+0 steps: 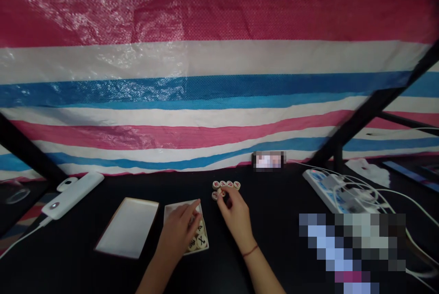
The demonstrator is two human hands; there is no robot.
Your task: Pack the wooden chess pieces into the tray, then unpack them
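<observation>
White tray (126,227) beside the left hand (174,234)

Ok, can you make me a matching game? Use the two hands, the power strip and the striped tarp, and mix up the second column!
Things:
1. left hand
2. right hand
3. power strip
4. striped tarp

Matches:
A. pink, white and blue, at the back
B. over the white tray
C. white, with cables plugged in
D. red thread on the wrist, at the xiangqi pieces

Right pairs: 1-B, 2-D, 3-C, 4-A
</observation>
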